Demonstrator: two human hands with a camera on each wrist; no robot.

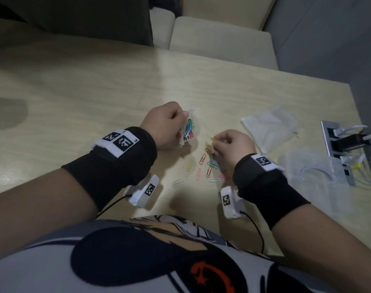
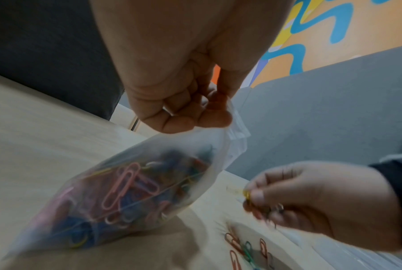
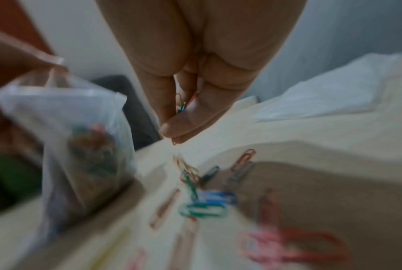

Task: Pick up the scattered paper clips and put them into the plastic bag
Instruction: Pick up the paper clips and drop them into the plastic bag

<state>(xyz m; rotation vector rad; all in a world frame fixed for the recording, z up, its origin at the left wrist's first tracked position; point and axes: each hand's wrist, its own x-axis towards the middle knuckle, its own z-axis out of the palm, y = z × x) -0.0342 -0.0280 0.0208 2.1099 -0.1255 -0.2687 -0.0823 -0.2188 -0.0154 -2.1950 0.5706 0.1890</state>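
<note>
Clear crinkly plastic bag point(image 1: 189, 127), stuffed with coloured wire paper clips, hangs from left hand point(image 1: 164, 125), fingers pinching its top edge. Right hand point(image 1: 233, 143), just right of bag, pinches a small bunch of clips point(image 2: 247, 194). Loose clips point(image 1: 203, 166) lie scattered on pale wood-grain table point(image 1: 95, 92) below bag.

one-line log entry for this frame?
left hand: holds bag by top, part-filled | right hand: pinches clips, beside bag | loose clips on table
</note>
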